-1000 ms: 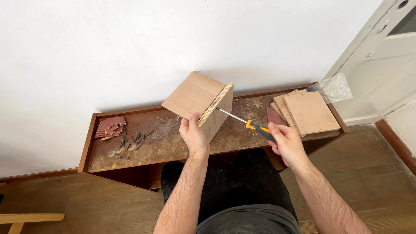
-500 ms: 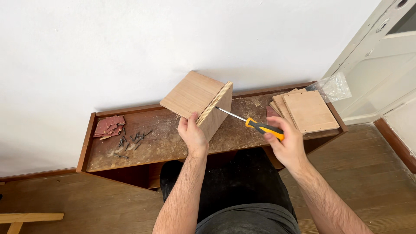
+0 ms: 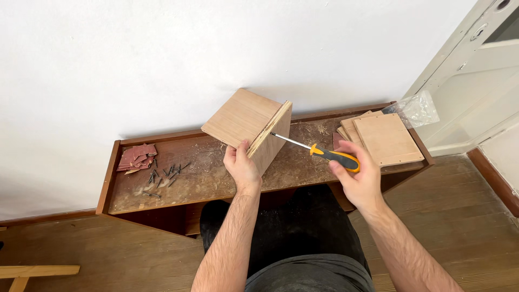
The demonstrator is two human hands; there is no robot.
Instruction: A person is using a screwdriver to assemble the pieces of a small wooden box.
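A: Held in the left hand point(image 3: 243, 168)?
B: Two plywood panels point(image 3: 250, 125) joined at a corner, pale tan, fine straight grain, layered edge showing along the seam. Tilted up off the workbench point(image 3: 205, 178), broad face toward the wall, thumb and fingers clamped around the lower corner.

A: And the right hand point(image 3: 359, 176)?
B: Wrapped tight around the handle of a screwdriver point(image 3: 319, 153) (orange and black grip, rubbery look, slim bright steel shaft). Long axis nearly level, rising slightly from lower right to upper left; tip pointing left, touching the right-hand panel's face just beside its layered edge.

A: Bench surface?
B: Dark reddish-brown wood with a raised lip, dusted with pale sawdust, scuffed matte.

A: Anything else lying there?
B: At the left end, a small pile of reddish sandpaper pieces point(image 3: 138, 157), rough and curled, and just beside it a scatter of small dark screws point(image 3: 165, 174). At the right end, a stack of flat square plywood boards point(image 3: 385, 138), smooth, with tiny holes near the edges; behind that, a crinkled clear plastic bag point(image 3: 416, 110). Below, worn wooden floorboards point(image 3: 108, 254).
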